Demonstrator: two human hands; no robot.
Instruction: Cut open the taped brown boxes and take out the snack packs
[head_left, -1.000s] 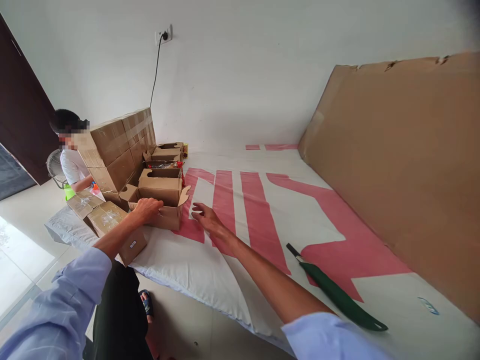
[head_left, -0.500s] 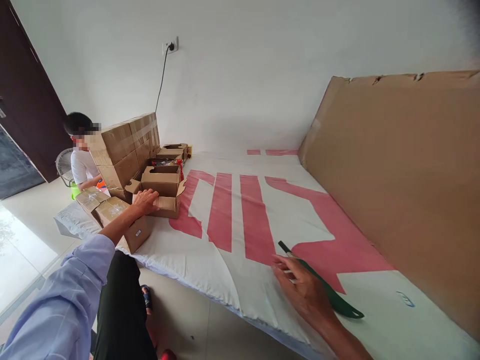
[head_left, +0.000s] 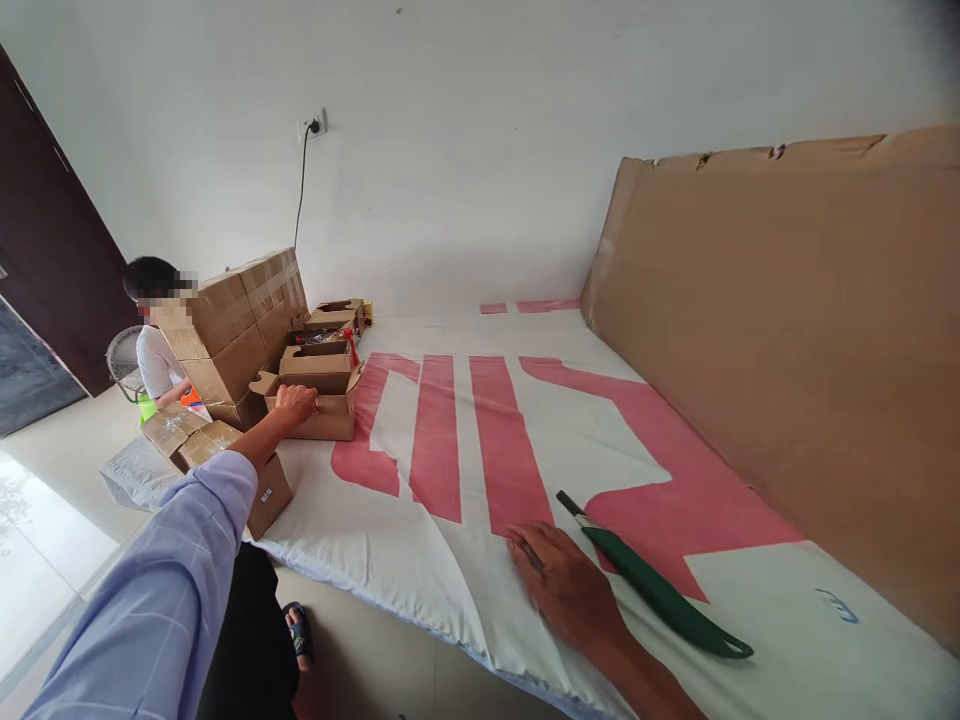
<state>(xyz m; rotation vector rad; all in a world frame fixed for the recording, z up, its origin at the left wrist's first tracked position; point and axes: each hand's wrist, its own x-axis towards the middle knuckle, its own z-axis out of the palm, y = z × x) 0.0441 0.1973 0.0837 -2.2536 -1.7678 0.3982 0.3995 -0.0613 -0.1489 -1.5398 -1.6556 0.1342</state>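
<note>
A broad surface covered in white cloth with large pinkish-red printed shapes (head_left: pixel 397 575) spreads across the middle and lower right of the frame, wrinkled along its near edge. Behind it rises a plain pale wall (head_left: pixel 450 150), with a white socket and black plug (head_left: pixel 313 127) at upper left. A dark brown door (head_left: pixel 52 230) fills the left edge, and a big, flat panel of brown cardboard with a torn top edge (head_left: pixel 772 330) stands at the right. A person in a white top (head_left: pixel 156 365) sits at left, beyond a stack of taped brown cartons (head_left: pixel 232 330). Left of centre, on the cloth, lies an open brown cardboard box with raised flaps (head_left: pixel 326 427). The left hand (head_left: pixel 297 402) touches its near rim, fingers bent close together; whether they pinch the cardboard I cannot tell. The right hand (head_left: pixel 562 578), lower right of centre, is down at the cloth with its fingers partly curled; whether it holds anything is unclear. Just beside it, to the right, lies a long, curved dark-green object with a black end (head_left: pixel 667 592).
</note>
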